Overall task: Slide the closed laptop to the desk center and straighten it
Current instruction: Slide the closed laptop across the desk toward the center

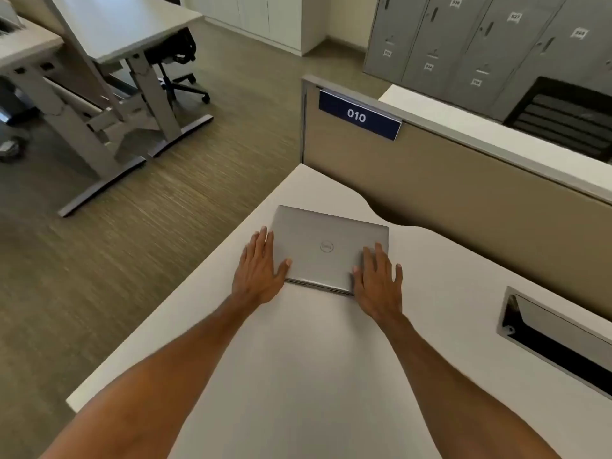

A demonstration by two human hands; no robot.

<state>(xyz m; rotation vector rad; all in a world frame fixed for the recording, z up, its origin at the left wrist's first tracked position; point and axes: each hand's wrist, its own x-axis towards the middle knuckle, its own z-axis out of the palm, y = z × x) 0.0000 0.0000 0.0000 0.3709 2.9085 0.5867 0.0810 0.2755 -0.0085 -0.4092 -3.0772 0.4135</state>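
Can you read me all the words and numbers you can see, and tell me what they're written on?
"010": white digits on the blue sign clipped to the desk divider.
Round logo on the closed laptop lid: lettering too blurred to read.
White number tags on the grey lockers: too small and blurred to read.

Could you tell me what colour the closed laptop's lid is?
Silver-grey, seen in the head view: laptop.
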